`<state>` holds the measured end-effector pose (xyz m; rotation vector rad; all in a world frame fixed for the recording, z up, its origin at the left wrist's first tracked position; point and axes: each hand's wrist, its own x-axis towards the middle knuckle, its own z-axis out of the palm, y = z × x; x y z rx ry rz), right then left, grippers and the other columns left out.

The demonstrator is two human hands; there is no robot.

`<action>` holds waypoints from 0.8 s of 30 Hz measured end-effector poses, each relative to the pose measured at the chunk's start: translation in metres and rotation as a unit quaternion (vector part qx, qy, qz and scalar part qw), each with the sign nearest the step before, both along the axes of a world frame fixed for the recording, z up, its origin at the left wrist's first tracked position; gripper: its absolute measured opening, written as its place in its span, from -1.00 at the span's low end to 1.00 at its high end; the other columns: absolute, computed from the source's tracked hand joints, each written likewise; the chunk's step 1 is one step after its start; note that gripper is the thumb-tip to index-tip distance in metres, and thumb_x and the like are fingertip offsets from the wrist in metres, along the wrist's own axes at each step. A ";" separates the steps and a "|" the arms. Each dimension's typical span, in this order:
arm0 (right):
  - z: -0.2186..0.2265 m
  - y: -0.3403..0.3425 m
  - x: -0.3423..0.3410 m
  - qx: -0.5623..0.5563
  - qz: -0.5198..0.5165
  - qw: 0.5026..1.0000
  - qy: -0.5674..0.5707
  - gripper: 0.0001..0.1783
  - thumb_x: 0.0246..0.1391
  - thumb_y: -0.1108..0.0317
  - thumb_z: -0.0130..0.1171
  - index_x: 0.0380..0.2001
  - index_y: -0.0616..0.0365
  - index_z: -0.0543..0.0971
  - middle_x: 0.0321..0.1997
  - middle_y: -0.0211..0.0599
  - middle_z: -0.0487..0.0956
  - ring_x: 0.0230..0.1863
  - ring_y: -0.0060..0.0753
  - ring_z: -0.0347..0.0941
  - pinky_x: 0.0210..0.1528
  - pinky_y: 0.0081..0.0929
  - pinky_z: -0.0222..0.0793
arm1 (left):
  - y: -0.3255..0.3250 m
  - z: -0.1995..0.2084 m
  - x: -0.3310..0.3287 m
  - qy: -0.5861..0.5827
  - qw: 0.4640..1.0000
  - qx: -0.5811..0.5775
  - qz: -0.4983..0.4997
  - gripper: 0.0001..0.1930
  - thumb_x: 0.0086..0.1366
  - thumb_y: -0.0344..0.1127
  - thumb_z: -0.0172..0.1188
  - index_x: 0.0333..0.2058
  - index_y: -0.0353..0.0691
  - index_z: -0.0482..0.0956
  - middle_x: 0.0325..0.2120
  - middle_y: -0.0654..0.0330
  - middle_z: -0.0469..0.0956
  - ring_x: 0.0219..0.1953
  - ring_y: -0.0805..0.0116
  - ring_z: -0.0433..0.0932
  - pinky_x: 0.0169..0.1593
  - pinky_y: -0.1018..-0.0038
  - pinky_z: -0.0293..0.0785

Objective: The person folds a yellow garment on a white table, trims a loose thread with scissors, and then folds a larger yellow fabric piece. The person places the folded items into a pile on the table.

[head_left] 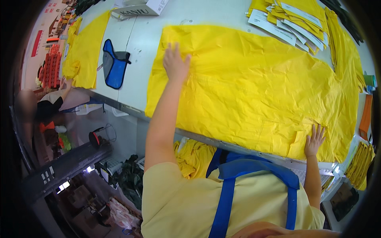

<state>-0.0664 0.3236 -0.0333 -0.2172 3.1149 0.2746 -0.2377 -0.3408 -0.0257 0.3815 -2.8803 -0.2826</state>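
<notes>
A large yellow waterproof garment (pixel 246 83) lies spread across the white table, its surface creased. My left hand (pixel 176 65) rests on its upper left part, fingers stretched out and slightly smeared by motion. Toward the near right, my right hand (pixel 315 141) lies flat on the garment with its fingers spread, beside a pocket-like flap (pixel 297 143). Neither hand grips anything. The garment's narrower part reaches to the right, and one edge hangs near the table's front.
A blue and grey fabric piece (pixel 115 65) lies left of the garment. Folded yellow packs with white cards (pixel 291 22) are stacked at the back right. A white box (pixel 141 8) stands at the back. Another person (pixel 49 105) works at the far left on yellow fabric (pixel 87 51).
</notes>
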 end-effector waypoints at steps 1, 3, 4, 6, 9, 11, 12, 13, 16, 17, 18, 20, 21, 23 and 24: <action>-0.001 -0.001 -0.002 -0.001 0.000 1.000 -0.002 -0.39 0.17 0.04 -0.18 0.29 -0.13 0.20 0.44 -0.28 -0.02 0.47 -0.02 -0.31 0.34 0.24 -0.44 | -0.014 -0.002 -0.027 0.024 0.994 0.036 0.101 -0.29 0.20 0.05 0.13 0.26 -0.05 0.12 0.27 0.04 0.09 0.30 -0.02 0.04 0.26 -0.01 -0.02; 0.001 -0.003 0.000 0.002 -0.008 1.000 -0.009 -0.39 0.17 0.04 -0.19 0.28 -0.11 0.20 0.44 -0.28 -0.01 0.46 0.00 -0.31 0.34 0.23 -0.44 | -0.048 0.004 -0.080 -0.017 0.962 0.119 0.245 -0.34 0.17 -0.03 0.19 0.21 -0.02 0.19 0.12 0.05 0.32 0.15 0.01 0.27 0.19 0.07 0.12; 0.001 -0.005 0.001 -0.002 -0.013 1.000 -0.015 -0.39 0.17 0.04 -0.20 0.28 -0.10 0.20 0.44 -0.27 -0.01 0.46 0.00 -0.31 0.34 0.22 -0.44 | -0.068 0.013 -0.104 -0.077 0.941 0.160 0.288 -0.40 0.16 -0.08 0.21 0.16 -0.01 0.26 0.00 0.06 0.46 0.04 0.03 0.41 0.14 0.14 0.22; 0.005 -0.004 -0.006 -0.007 -0.009 1.000 -0.029 -0.39 0.16 0.03 -0.20 0.28 -0.09 0.21 0.44 -0.25 -0.01 0.46 0.02 -0.31 0.35 0.21 -0.44 | -0.139 -0.015 -0.127 0.010 0.974 0.170 0.149 -0.57 0.14 -0.18 0.23 0.01 -0.02 0.43 -0.21 0.07 0.58 -0.17 0.07 0.53 -0.02 0.25 0.38; 0.010 -0.009 -0.004 -0.017 -0.023 0.999 -0.029 -0.39 0.15 0.06 -0.18 0.27 -0.08 0.20 0.43 -0.22 -0.01 0.46 0.03 -0.30 0.35 0.20 -0.44 | -0.164 -0.050 -0.150 0.043 0.955 0.243 0.165 -0.73 0.14 -0.22 0.22 -0.15 0.09 0.53 -0.22 0.12 0.59 -0.15 0.12 0.54 -0.09 0.26 0.42; 0.006 -0.006 0.000 -0.037 -0.043 0.998 -0.039 -0.39 0.11 0.11 -0.10 0.25 -0.07 0.23 0.43 -0.21 0.00 0.45 0.06 -0.29 0.35 0.21 -0.45 | -0.126 -0.036 -0.161 -0.033 0.972 0.082 0.218 -0.70 0.17 -0.17 0.17 -0.09 0.21 0.47 -0.16 0.20 0.57 -0.04 0.13 0.49 0.00 0.07 0.33; 0.009 -0.006 -0.002 -0.049 -0.038 0.997 -0.038 -0.39 0.08 0.14 -0.06 0.25 -0.06 0.25 0.43 -0.20 0.00 0.45 0.06 -0.29 0.35 0.22 -0.45 | -0.124 -0.035 -0.164 -0.050 0.964 0.043 0.259 -0.66 0.17 -0.13 0.16 -0.05 0.23 0.43 -0.11 0.19 0.52 0.00 0.08 0.46 0.04 0.00 0.26; 0.014 -0.012 -0.003 -0.067 -0.077 0.993 -0.064 -0.37 0.02 0.21 0.04 0.23 -0.05 0.28 0.42 -0.20 0.01 0.45 0.06 -0.28 0.34 0.23 -0.44 | -0.118 -0.032 -0.169 -0.065 0.963 0.045 0.257 -0.64 0.17 -0.15 0.16 -0.03 0.25 0.41 -0.06 0.15 0.46 0.02 0.05 0.42 0.05 0.03 0.25; 0.025 -0.018 -0.012 -0.083 -0.093 0.989 -0.081 -0.37 -0.01 0.18 0.13 0.19 -0.13 0.32 0.38 -0.19 0.06 0.43 0.07 -0.23 0.35 0.19 -0.36 | -0.056 -0.010 -0.167 0.046 0.978 -0.054 0.198 -0.57 0.14 -0.29 0.17 0.01 0.18 0.40 -0.03 0.08 0.40 0.05 0.06 0.34 0.04 0.02 0.26; 0.050 -0.026 -0.022 -0.093 -0.080 0.988 -0.090 -0.44 0.03 0.11 0.12 0.14 -0.09 0.37 0.29 -0.18 0.21 0.36 0.04 -0.04 0.32 0.11 -0.20 | -0.028 -0.004 -0.161 0.111 0.987 -0.059 0.102 -0.56 0.13 -0.32 0.18 0.02 0.13 0.40 -0.04 0.07 0.40 0.05 0.06 0.33 0.06 0.04 0.24; 0.064 -0.020 -0.035 -0.112 -0.075 0.983 -0.124 -0.46 0.03 0.10 0.13 0.12 -0.08 0.40 0.21 -0.18 0.29 0.29 0.01 0.06 0.28 0.05 -0.12 | 0.005 0.002 -0.158 0.127 0.992 0.000 -0.005 -0.55 0.12 -0.35 0.18 0.03 0.05 0.40 -0.03 0.06 0.40 0.06 0.06 0.32 0.10 0.08 0.22; 0.082 0.008 -0.073 -0.118 -0.061 0.985 -0.110 -0.49 0.05 0.09 0.15 0.07 -0.04 0.42 0.07 -0.17 0.41 0.18 -0.02 0.20 0.23 -0.03 0.01 | 0.089 0.008 -0.141 0.143 0.967 0.082 -0.195 -0.54 0.10 -0.40 0.18 0.02 -0.09 0.39 -0.02 0.05 0.39 0.08 0.04 0.31 0.16 0.15 0.18; 0.083 0.027 -0.099 -0.104 -0.055 0.991 -0.058 -0.51 0.06 0.09 0.16 0.06 -0.02 0.43 0.01 -0.16 0.44 0.14 -0.03 0.25 0.21 -0.07 0.05 | 0.140 0.012 -0.128 0.149 0.942 0.106 -0.281 -0.54 0.09 -0.41 0.18 0.01 -0.14 0.39 -0.01 0.05 0.39 0.09 0.03 0.30 0.18 0.18 0.16; 0.073 0.091 -0.182 -0.079 -0.081 0.990 0.084 -0.51 0.11 0.09 0.13 0.06 0.06 0.41 0.01 -0.08 0.44 0.10 0.02 0.29 0.15 -0.13 0.17 | 0.245 0.019 -0.101 0.100 0.906 0.193 -0.363 -0.53 0.10 -0.39 0.18 0.03 -0.19 0.38 0.01 0.07 0.39 0.13 0.04 0.28 0.22 0.21 0.13; 0.072 0.116 -0.234 -0.164 -0.073 0.974 0.138 -0.47 0.12 0.03 0.11 0.08 0.07 0.39 0.02 -0.05 0.44 0.08 0.01 0.32 0.12 -0.16 0.21 | 0.297 0.031 -0.093 0.060 0.885 0.214 -0.409 -0.50 0.08 -0.41 0.18 0.05 -0.18 0.37 0.02 0.07 0.38 0.13 0.04 0.29 0.22 0.22 0.14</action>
